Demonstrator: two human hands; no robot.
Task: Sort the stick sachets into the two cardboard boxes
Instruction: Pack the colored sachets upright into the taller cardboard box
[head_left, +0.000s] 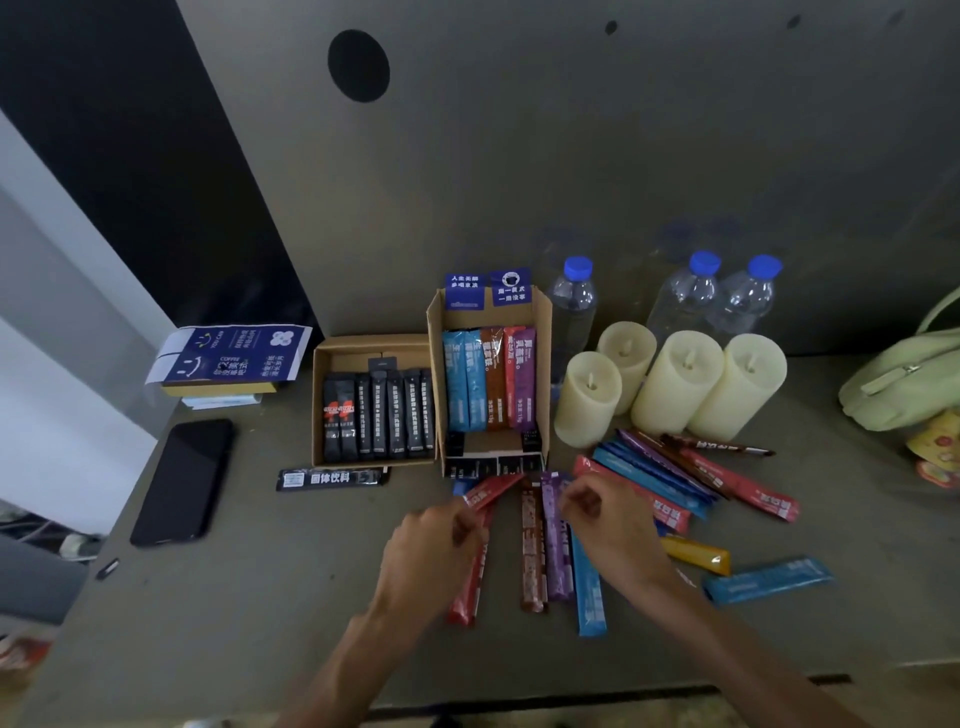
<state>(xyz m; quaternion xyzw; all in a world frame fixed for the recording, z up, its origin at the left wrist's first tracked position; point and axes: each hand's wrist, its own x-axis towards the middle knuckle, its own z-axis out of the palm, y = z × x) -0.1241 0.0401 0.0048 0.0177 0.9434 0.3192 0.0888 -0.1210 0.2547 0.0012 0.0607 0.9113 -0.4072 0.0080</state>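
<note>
Two open cardboard boxes stand side by side. The left box (322, 364) holds several black sachets; the right box (543, 332) holds coloured ones. My left hand (431, 551) pinches a red sachet (491, 491) just in front of the right box, above another red sachet (470, 587). My right hand (608, 525) hovers with curled fingers over a brown sachet (532, 551), a purple sachet (553, 545) and a blue sachet (589, 592); whether it grips one is unclear. A fan of loose coloured sachets (691, 478) lies to the right. One black sachet (332, 478) lies before the left box.
Several cream candles (675, 384) and three water bottles (685, 296) stand right of the boxes. A black phone (182, 480) lies at left, a blue printed carton (228, 358) behind it. A green bag (904, 384) sits at the right edge. A yellow sachet (698, 553) and blue sachet (769, 579) lie near my right wrist.
</note>
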